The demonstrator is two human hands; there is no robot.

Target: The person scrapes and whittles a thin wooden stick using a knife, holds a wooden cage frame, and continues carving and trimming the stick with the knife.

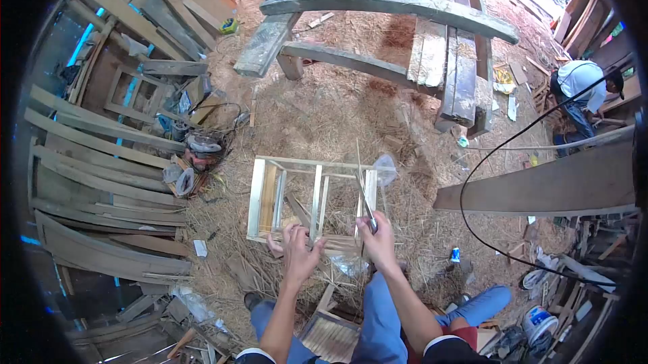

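A small wooden frame (318,192) with slats and crossbars rests over the shavings in front of my knees. My left hand (300,253) is at its near edge, fingers bent around the near rail beside the middle crossbar. In my right hand (379,242), closed at the frame's near right corner, is a thin metal tool (367,205) with a dark handle, pointing away from me along the frame's right side. What the tool's tip touches is too small to tell.
Heavy beams (388,3) form a bench ahead. Boards (101,134) stack along the left. A wide plank (540,178) juts in from the right, with a black cable (466,188) looping past it. Another person (580,87) bends down at the far right. A white bucket (540,323) stands lower right.
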